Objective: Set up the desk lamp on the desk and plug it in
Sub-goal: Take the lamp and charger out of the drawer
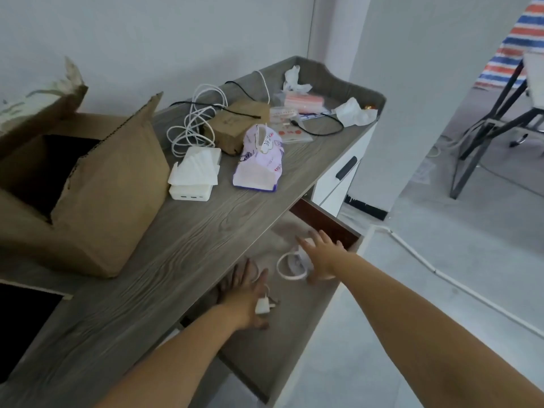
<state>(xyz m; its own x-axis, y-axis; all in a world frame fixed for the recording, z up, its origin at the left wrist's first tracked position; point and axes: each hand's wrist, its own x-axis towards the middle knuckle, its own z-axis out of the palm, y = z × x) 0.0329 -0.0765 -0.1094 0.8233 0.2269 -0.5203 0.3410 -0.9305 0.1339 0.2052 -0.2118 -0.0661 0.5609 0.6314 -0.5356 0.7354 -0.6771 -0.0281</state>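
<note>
A drawer [323, 222] stands pulled out from under the grey wood-grain desk [182, 254]. Inside it lie a white ring-shaped lamp part [290, 267] and a white plug adapter [263, 306] with a thin cord. My right hand [322, 259] reaches into the drawer with fingers spread, over the ring's right side. My left hand [248, 293] lies flat in the drawer, fingers apart, just left of the plug and touching it. Neither hand visibly grips anything. On the desk sits a white power strip [191, 191] with a coiled white cable [194, 125].
A large open cardboard box [88, 184] fills the desk's left side. Tissues [195, 169], a purple wipes pack [260, 160], a small brown box [238, 125], black cables and packets lie at the back. A white floor conduit [441, 275] and black table legs [482, 128] are on the right.
</note>
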